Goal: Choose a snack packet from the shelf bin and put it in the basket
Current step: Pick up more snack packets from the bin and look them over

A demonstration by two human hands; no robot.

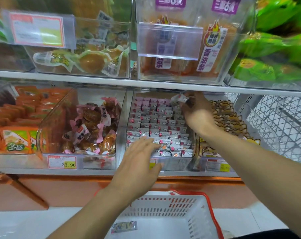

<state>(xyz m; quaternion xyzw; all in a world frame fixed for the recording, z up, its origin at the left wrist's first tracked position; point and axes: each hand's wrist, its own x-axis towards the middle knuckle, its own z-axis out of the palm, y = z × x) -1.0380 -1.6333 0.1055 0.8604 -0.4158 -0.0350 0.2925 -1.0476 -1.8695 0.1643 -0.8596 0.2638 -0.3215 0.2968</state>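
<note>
A clear shelf bin on the lower shelf holds rows of small white and pink snack packets. My right hand is inside the bin near its back, fingers closed on one small snack packet lifted above the rows. My left hand hovers with fingers spread at the bin's front edge, holding nothing. Below, a white plastic basket with a red rim stands on the floor; one small packet lies inside it.
Neighbouring clear bins hold pink-wrapped brown snacks, orange packets and cat-shaped packets. The upper shelf carries bins close above my right hand. A wire rack stands at the right. An orange base panel runs under the shelf.
</note>
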